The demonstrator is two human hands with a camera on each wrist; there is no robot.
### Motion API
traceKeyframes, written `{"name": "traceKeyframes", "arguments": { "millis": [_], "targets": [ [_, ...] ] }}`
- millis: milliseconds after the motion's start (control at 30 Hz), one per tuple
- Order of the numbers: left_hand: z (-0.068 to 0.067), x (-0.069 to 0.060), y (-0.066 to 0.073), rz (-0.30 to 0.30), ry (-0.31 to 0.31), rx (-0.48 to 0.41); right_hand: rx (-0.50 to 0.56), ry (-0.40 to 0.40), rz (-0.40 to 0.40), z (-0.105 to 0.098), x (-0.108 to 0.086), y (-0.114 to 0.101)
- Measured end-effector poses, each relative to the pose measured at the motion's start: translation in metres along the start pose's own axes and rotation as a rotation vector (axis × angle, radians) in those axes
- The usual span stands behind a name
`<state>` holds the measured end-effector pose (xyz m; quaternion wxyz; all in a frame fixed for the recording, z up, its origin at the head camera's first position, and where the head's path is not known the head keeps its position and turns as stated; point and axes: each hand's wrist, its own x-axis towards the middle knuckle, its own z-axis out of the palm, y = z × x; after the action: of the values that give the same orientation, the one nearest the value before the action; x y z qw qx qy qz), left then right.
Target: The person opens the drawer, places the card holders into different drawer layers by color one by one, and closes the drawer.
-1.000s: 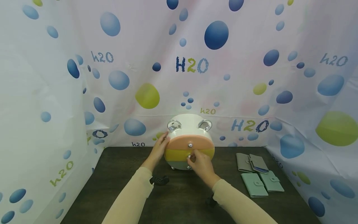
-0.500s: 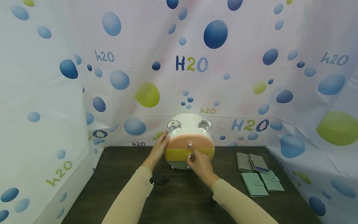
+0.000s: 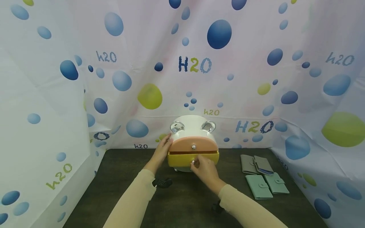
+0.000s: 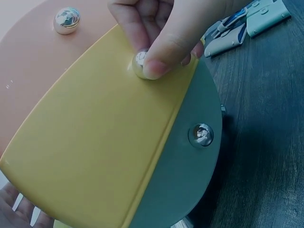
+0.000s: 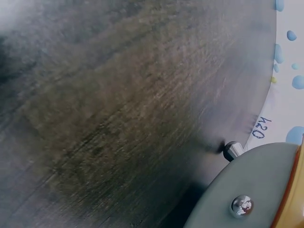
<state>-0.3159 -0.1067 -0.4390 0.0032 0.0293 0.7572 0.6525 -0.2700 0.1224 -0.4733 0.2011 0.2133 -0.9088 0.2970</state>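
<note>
A rounded white drawer box (image 3: 191,128) stands on the table, with a peach drawer (image 3: 182,144), a yellow drawer (image 3: 180,161) and a grey-green drawer (image 4: 173,183). The yellow middle drawer sticks out a little, leaving a narrow dark gap along its top. Thumb and fingers of my right hand (image 3: 206,171) pinch its silver knob (image 4: 139,61). My left hand (image 3: 160,154) rests along the box's left side, its fingers extended. Only the outer part of the yellow drawer shows in the right wrist view, and my right hand is out of that picture.
Two grey wallets (image 3: 249,164) and two mint green wallets (image 3: 259,187) lie at the right of the dark wooden table (image 3: 122,177). Two ear-shaped chrome loops (image 3: 177,127) top the box. A patterned curtain (image 3: 182,79) surrounds the table's back and sides.
The yellow drawer has slid out toward me, drawn by the right hand on its knob; it was flush before. My left hand has stayed on the box's side.
</note>
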Motion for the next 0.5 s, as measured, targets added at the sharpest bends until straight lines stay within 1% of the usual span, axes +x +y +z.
{"name": "traceKeyframes", "arguments": {
  "millis": [200, 300, 333, 500],
  "targets": [
    [-0.001, 0.002, -0.001, 0.002, -0.02, -0.007, 0.023, 0.005, -0.016, -0.003, -0.006, -0.001],
    [-0.002, 0.001, 0.001, -0.01, -0.033, -0.013, 0.025, 0.0, -0.022, -0.005, -0.009, -0.001],
    [-0.002, 0.0, 0.003, -0.016, -0.038, -0.011, 0.027, -0.001, -0.028, -0.006, -0.01, -0.002],
    [-0.002, -0.014, 0.028, -0.024, -0.057, 0.012, 0.042, -0.004, -0.047, -0.008, -0.016, -0.003]
  ]
}}
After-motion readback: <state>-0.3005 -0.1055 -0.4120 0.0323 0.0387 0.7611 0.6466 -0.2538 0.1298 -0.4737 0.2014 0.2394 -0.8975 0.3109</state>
